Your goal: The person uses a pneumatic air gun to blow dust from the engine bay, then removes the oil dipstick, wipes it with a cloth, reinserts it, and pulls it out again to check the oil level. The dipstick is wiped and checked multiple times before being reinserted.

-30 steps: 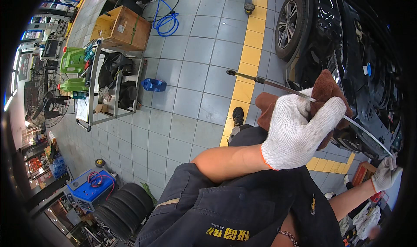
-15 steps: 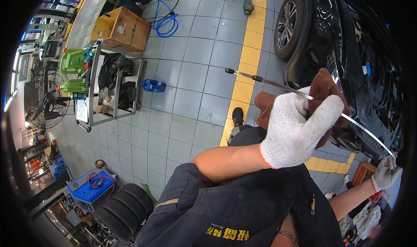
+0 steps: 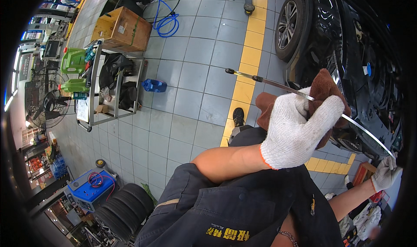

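Observation:
My left hand [image 3: 295, 125], in a white knit glove with an orange cuff edge, is closed around a brown cloth [image 3: 326, 87]. Through the cloth runs a long, thin metal oil dipstick [image 3: 284, 87]. Its dark tip and a black collar stick out to the left, over the yellow floor line. Past the cloth, the bare strip curves down to the right, where my right hand [image 3: 386, 174] pinches its other end at the edge of the view. That hand also wears a white glove, and its fingers show only in part.
A black car [image 3: 321, 43] with an exposed engine bay stands at the right. On the left are a metal trolley [image 3: 116, 95] with green jugs, a wooden box [image 3: 126, 30] and a blue container [image 3: 154, 85] on the tiled floor. Stacked tyres [image 3: 124, 212] stand lower left.

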`<control>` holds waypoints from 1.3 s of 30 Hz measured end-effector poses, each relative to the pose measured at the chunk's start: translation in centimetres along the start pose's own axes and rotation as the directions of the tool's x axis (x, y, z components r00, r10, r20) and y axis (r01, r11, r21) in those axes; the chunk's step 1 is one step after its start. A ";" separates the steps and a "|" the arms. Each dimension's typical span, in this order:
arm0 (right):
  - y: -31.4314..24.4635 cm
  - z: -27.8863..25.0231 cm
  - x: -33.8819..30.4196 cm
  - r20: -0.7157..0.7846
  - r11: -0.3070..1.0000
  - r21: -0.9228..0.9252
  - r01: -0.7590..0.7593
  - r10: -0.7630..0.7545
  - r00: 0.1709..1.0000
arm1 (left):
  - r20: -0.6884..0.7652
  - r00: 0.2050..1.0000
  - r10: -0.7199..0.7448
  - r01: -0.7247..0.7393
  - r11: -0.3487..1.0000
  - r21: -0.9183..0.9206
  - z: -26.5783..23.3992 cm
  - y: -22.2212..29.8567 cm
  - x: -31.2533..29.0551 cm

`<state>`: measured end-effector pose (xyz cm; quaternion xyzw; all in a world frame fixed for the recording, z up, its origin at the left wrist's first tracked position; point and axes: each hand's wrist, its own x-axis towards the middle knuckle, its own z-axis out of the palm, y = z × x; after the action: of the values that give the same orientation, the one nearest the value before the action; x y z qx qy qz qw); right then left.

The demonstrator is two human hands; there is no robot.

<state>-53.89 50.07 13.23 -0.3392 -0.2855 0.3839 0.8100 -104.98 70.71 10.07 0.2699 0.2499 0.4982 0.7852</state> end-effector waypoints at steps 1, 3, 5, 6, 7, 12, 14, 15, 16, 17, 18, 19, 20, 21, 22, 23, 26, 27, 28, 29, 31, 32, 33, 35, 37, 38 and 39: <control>-0.1 -0.1 0.0 -0.001 1.000 -0.008 0.006 -0.006 1.000 | 0.001 1.000 0.005 -0.005 1.000 0.003 0.0 0.1 0.0; -0.2 -0.3 0.0 0.002 1.000 0.000 0.003 -0.003 1.000 | 0.003 1.000 0.015 -0.015 1.000 0.009 -0.1 0.3 0.0; -0.2 -0.4 0.0 0.000 1.000 0.005 -0.003 0.003 1.000 | 0.002 1.000 0.020 -0.020 1.000 0.015 -0.2 0.4 0.0; -0.2 -0.4 0.0 -0.005 1.000 0.002 -0.002 0.002 1.000 | 0.002 1.000 0.023 -0.023 1.000 0.018 -0.2 0.4 0.0; -0.2 -0.4 -0.1 -0.010 1.000 0.000 -0.002 0.002 1.000 | -0.002 1.000 -0.012 0.012 1.000 -0.011 -0.2 0.5 0.0; 0.0 0.2 -0.4 -0.033 1.000 0.018 -0.010 0.010 0.999 | 0.061 0.997 -0.042 0.049 0.992 -0.118 -0.4 0.0 0.0; 0.0 0.4 -0.5 -0.008 0.999 0.028 -0.032 0.032 0.999 | 0.074 0.997 0.004 0.004 0.994 -0.110 -0.4 -0.2 0.0; 0.1 0.5 -0.5 0.024 0.997 0.041 -0.060 0.059 0.998 | 0.060 0.998 0.025 -0.020 0.997 -0.080 -0.4 -0.3 0.1; 0.1 0.5 -0.6 0.005 0.999 0.028 -0.039 0.039 0.999 | 0.045 0.998 0.046 -0.044 0.998 -0.049 -0.3 -0.3 0.0; 0.1 0.6 -0.5 0.009 0.999 0.021 -0.036 0.035 0.999 | 0.013 0.998 0.059 -0.059 0.998 -0.002 -0.3 -0.3 0.0; 0.1 0.6 -0.5 0.014 0.999 0.014 -0.031 0.030 0.999 | -0.020 0.997 0.074 -0.073 0.996 0.044 -0.3 -0.3 0.0; 0.1 0.7 -0.5 0.019 1.000 0.007 -0.025 0.025 0.999 | -0.012 0.998 0.054 -0.053 0.998 0.040 -0.2 -0.2 -0.1; 0.1 0.7 -0.4 0.026 1.000 0.001 -0.018 0.018 1.000 | -0.004 0.999 0.034 -0.033 0.999 0.036 -0.2 -0.1 -0.1; 0.1 0.7 -0.4 0.036 1.000 0.010 -0.020 0.019 0.999 | 0.003 1.000 0.013 -0.013 0.999 0.032 -0.3 0.0 -0.2; 0.1 0.8 -0.4 0.030 1.000 -0.006 -0.015 0.015 0.999 | 0.005 1.000 0.005 -0.005 1.000 0.013 -0.3 0.0 -0.3; 0.2 0.8 -0.5 0.029 1.000 -0.006 -0.017 0.018 0.999 | 0.007 1.000 -0.003 0.003 1.000 -0.004 -0.3 0.1 -0.3; 0.2 0.8 -0.6 0.015 1.000 -0.017 -0.011 0.011 1.000 | 0.007 1.000 -0.001 0.001 1.000 -0.014 -0.4 0.1 -0.4; 0.2 0.8 -0.6 0.012 1.000 -0.014 -0.013 0.013 1.000 | 0.006 1.000 0.003 -0.003 1.000 -0.011 -0.4 0.1 -0.4; 0.2 0.8 -0.7 0.010 1.000 -0.010 -0.015 0.015 1.000 | 0.021 1.000 0.001 0.000 1.000 -0.018 -0.4 0.1 -0.4; 0.2 0.7 -0.7 0.011 1.000 0.002 -0.023 0.023 1.000 | 0.035 0.999 -0.002 0.003 1.000 -0.026 -0.5 0.1 -0.3; 0.2 0.6 -0.7 0.010 0.999 0.031 -0.038 0.038 0.999 | 0.033 0.999 0.027 -0.027 1.000 -0.003 -0.4 0.2 -0.3; 0.2 0.5 -0.6 0.008 0.998 0.048 -0.044 0.044 0.999 | 0.017 0.998 0.059 -0.059 0.998 0.027 -0.3 0.3 -0.4; 0.1 0.5 -0.6 0.007 0.998 0.053 -0.046 0.046 0.999 | 0.002 0.999 0.053 -0.053 0.998 0.027 -0.3 0.4 -0.4; 0.1 0.4 -0.6 0.006 0.998 0.053 -0.046 0.046 0.999 | -0.027 1.000 0.001 -0.001 1.000 -0.004 -0.1 0.6 -0.5; 0.0 0.5 -0.6 0.007 0.998 0.040 -0.039 0.038 0.999 | -0.026 1.000 -0.003 0.002 1.000 -0.017 0.0 0.8 -0.5; -0.1 0.5 -0.6 0.009 0.999 0.031 -0.033 0.033 0.999 | -0.010 0.999 0.038 -0.038 0.999 0.002 0.1 0.8 -0.5; -0.1 0.5 -0.6 0.008 0.999 0.025 -0.027 0.027 1.000 | 0.001 0.999 0.039 -0.039 0.999 -0.004 0.0 0.8 -0.5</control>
<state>-54.54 49.69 13.50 -0.3317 -0.2791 0.3997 0.8077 -105.70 70.54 10.68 0.2737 0.2431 0.5136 0.7760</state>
